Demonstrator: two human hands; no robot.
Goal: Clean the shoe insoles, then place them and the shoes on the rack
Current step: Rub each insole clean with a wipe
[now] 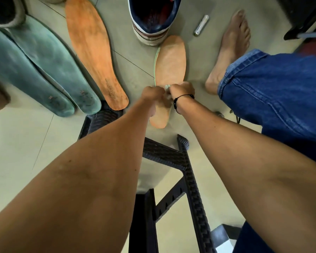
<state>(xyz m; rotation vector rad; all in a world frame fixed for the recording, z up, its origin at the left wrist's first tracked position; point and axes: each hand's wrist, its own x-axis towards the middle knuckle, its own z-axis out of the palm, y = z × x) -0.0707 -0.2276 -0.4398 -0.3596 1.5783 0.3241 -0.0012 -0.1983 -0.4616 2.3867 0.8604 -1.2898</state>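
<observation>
Insole (171, 61), pale orange, is lying on the floor (22, 143) under both hands. Left hand (152, 94) and right hand (181, 90) are curling together, pinching a small whitish wad (167, 87) between them. Shoe (153, 19) is sitting just beyond.

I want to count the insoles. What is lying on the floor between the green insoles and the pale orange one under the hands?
One darker orange insole lies there, flat on the floor between the green insoles and the pale orange insole, as the head view shows.

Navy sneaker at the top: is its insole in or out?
Cannot tell for sure. The navy sneaker stands upright on the floor, its opening dark inside. A pale orange insole lies flat just below it, under both hands.
</observation>
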